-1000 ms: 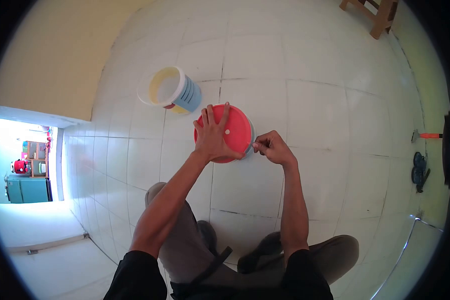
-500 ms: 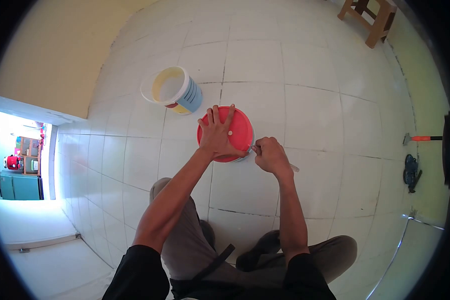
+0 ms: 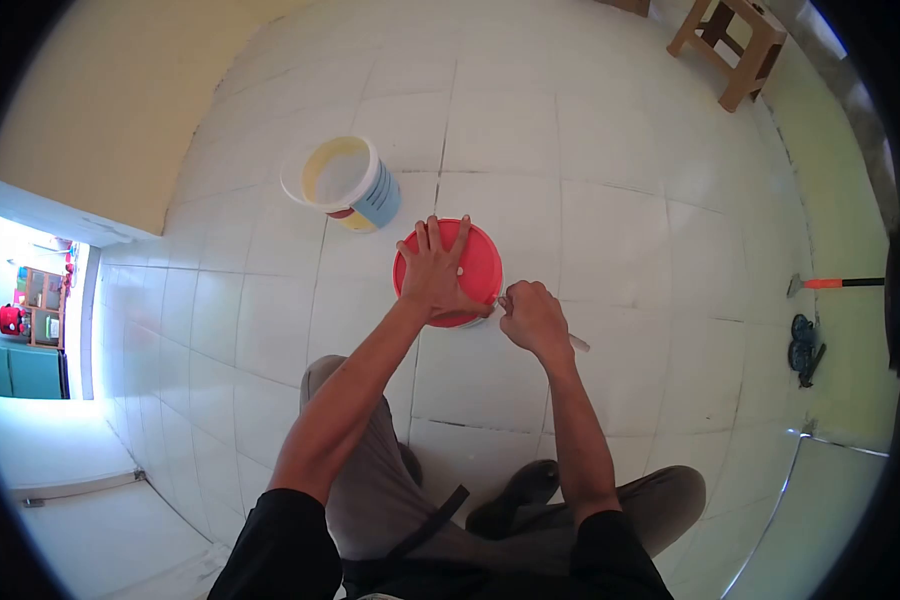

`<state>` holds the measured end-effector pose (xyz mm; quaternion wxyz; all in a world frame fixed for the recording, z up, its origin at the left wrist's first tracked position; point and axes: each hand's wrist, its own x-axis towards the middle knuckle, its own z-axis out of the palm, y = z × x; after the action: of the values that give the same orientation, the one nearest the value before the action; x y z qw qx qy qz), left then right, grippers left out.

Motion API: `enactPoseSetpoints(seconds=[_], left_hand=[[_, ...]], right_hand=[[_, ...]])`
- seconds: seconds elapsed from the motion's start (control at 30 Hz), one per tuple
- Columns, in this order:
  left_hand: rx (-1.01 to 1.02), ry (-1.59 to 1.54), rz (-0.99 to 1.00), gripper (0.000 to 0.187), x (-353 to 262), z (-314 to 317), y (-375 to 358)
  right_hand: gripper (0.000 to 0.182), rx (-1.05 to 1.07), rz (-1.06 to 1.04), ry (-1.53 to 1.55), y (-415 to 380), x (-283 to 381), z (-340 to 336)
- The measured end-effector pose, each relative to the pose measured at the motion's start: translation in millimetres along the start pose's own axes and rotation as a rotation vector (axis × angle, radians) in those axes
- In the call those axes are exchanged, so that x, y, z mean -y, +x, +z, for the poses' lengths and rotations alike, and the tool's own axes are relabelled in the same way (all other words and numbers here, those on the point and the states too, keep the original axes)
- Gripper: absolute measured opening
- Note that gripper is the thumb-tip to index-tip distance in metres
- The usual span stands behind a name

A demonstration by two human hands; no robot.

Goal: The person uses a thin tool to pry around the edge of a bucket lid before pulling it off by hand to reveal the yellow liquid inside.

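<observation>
My left hand (image 3: 433,272) lies flat with spread fingers on the red lid (image 3: 480,255) of a paint bucket, its thumb along the near right rim. Most of the bucket's side is hidden under the lid. My right hand (image 3: 533,318) is wrapped round a slim tool with a pale, see-through handle (image 3: 579,343), whose end sticks out behind the fist. The tool's front end points at the lid's right rim, close to my left thumb; its kind I cannot tell. Beyond the lid, to the left, stands an open white paint bucket (image 3: 378,195) with a blue label and yellowish paint on its inner wall.
White tiles (image 3: 610,250) cover the floor. A brown plastic stool (image 3: 735,50) stands at the far right. Along the right wall lie an orange-and-black-handled scraper (image 3: 825,284) and a dark object (image 3: 803,350). My bent legs (image 3: 660,510) frame the near side.
My right hand has shifted slightly left, with its tool nearer the lid's rim. The left hand keeps its place on the lid. The whole view has turned a little.
</observation>
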<state>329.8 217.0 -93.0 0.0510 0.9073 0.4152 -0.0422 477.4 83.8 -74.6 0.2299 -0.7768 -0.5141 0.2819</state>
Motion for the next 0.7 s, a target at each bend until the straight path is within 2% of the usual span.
enactPoseSetpoints(seconds=[0.1,0.2,0.3,0.4,0.5,0.57,0.7], left_hand=[[0.008,0.005,0.001,0.159,0,0,-2],[-0.002,0.013,0.03,0.16,3,0,-2],[-0.009,-0.002,0.053,0.162,7,2,-4],[-0.019,0.0,0.061,0.163,7,4,-3],[-0.023,-0.001,0.062,0.164,7,3,-3],[-0.004,-0.003,0.059,0.164,6,3,-9],[-0.012,-0.009,0.04,0.164,4,3,-5]], right_hand=[[0.018,0.044,-0.204,0.143,17,-43,18],[0.028,0.284,-0.107,0.734,29,-83,37],[0.033,0.303,-0.191,0.927,33,-94,55],[0.033,0.501,-0.083,1.39,41,-110,93],[0.034,0.574,-0.191,1.582,51,-116,117],[0.034,0.571,-0.158,1.622,49,-117,122],[0.033,0.557,-0.127,1.548,40,-109,105]])
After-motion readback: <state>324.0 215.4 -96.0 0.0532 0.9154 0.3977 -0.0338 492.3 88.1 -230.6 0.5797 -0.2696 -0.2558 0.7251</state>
